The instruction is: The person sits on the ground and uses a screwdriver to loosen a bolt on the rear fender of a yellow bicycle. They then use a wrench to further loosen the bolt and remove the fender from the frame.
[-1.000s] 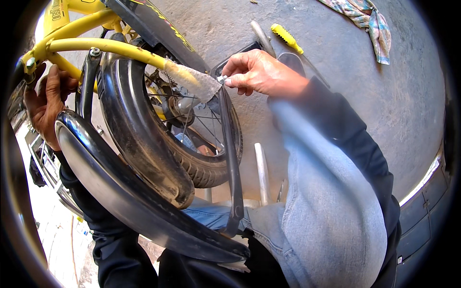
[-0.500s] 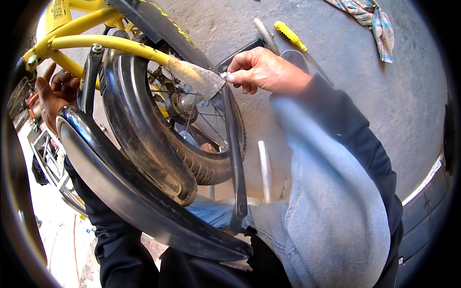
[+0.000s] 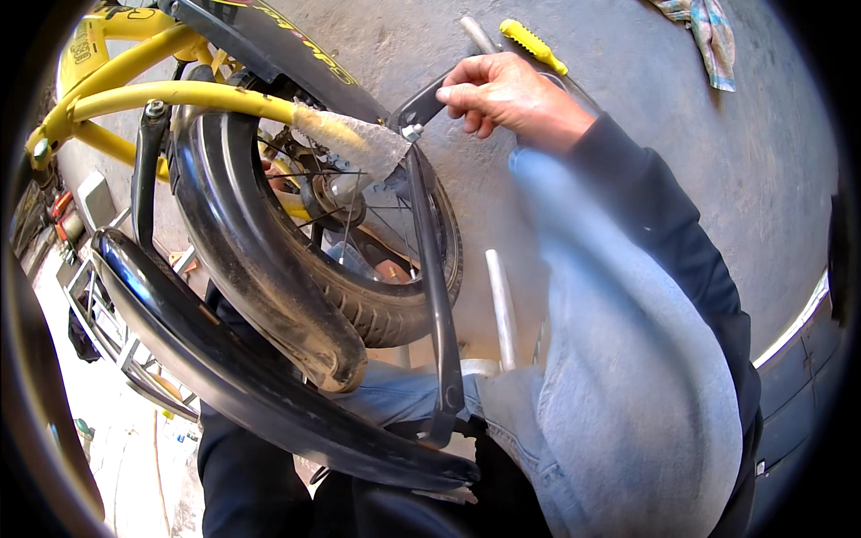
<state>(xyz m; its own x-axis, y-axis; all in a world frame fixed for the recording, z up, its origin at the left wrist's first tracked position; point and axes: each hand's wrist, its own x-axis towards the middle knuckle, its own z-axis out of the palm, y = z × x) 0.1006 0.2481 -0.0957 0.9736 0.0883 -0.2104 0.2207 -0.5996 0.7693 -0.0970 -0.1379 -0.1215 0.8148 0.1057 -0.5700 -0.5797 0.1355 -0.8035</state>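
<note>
My right hand (image 3: 516,97) hovers just beyond a silver bolt end with a nut (image 3: 412,132), apart from it. Its fingers are curled, thumb against forefinger, and nothing shows between them. The bolt stands where a black metal stay (image 3: 430,260) meets the end of a yellow frame tube (image 3: 193,96) wrapped in clear plastic (image 3: 359,142). Of my left hand (image 3: 279,176), only a bit of skin shows through the spokes, behind the wheel; its fingers are mostly hidden. A long curved black fender (image 3: 260,390) lies across the front, joined to the stay near my lap.
The spoked wheel with its black tyre (image 3: 408,321) stands mid-view under an inner mudguard (image 3: 260,242). A yellow-handled screwdriver (image 3: 534,47) and a patterned cloth (image 3: 708,45) lie on the concrete floor. A metal tube (image 3: 500,309) stands by my knee; a metal rack (image 3: 112,327) is at left.
My right hand has drawn back from the bolt end, up and to the right, uncovering it. My left hand has left the fender's far end at left and gone behind the wheel.
</note>
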